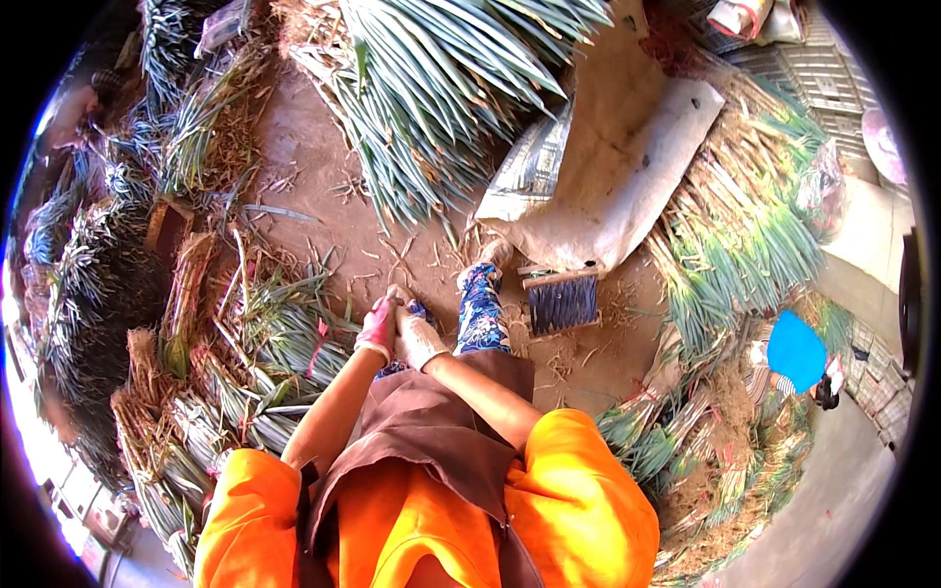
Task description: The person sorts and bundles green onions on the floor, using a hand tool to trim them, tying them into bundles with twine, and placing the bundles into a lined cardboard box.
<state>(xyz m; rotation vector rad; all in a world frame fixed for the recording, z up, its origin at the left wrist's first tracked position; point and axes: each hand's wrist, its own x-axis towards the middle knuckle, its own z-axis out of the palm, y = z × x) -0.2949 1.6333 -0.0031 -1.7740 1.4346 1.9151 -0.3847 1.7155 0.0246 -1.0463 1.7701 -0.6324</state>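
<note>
My left hand (pixel 376 328) wears a glove with a red-pink coating. My right hand (pixel 417 338) is in a whitish glove. Both meet in front of my brown apron (pixel 434 411), fingers close together over my lower leg. Whether something small sits between the fingers is hidden. Left of the hands lie green onion bundles (pixel 287 316), some with red ties (pixel 318 345). Beyond my feet, a big heap of green onions (pixel 434 103) spreads its leaves toward me. Loose dry stalks and leaf scraps litter the brown floor (pixel 294 154) ahead.
A woven plastic sack (pixel 625 191) lies spread ahead right, with a small low stool (pixel 562 303) with dark straps before it. More green onions (pixel 742 213) lie at the right. A person in blue (pixel 796 353) bends there. Stacked onions (pixel 95 294) line the far left.
</note>
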